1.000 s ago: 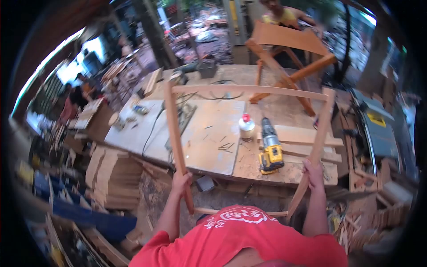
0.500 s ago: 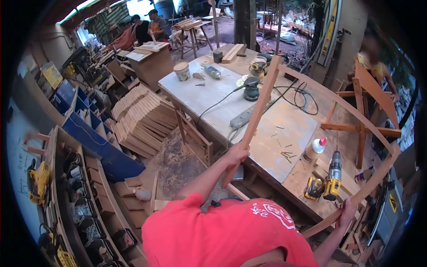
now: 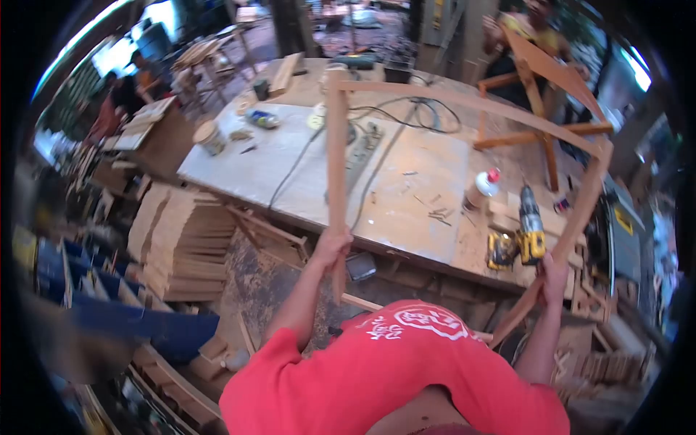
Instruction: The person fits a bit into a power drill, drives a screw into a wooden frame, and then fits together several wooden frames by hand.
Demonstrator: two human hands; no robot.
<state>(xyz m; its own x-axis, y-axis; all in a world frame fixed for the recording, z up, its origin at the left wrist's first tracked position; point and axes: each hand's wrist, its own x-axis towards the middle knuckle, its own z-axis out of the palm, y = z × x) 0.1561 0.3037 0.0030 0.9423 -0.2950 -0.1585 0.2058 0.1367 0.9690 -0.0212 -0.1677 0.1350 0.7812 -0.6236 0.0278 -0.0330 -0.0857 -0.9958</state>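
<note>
Both my hands hold a wooden frame (image 3: 471, 101) with two long legs and a curved top rail, raised in front of me. My left hand (image 3: 333, 248) is closed around the lower part of its left leg. Lower down the right leg, my right hand (image 3: 554, 279) grips the wood. Behind the frame lies a worktable (image 3: 297, 145). Just beyond my right hand stands a yellow cordless drill (image 3: 532, 235), next to a battery or second tool (image 3: 502, 250). A glue bottle (image 3: 482, 190) with a red cap and several loose screws or nails (image 3: 438, 215) show through the frame.
A power strip (image 3: 362, 152) and black cables (image 3: 428, 112) lie on the table. At the far right a person (image 3: 540, 32) stands behind an orange-brown wooden piece (image 3: 554, 69). Stacked wooden slats (image 3: 181, 239) fill the floor left of the table. Two people are at the back left.
The view has swung, so the table and its contents sit further left. The frame has shifted left in view, and its left leg stands more upright. Both hands keep their hold.
</note>
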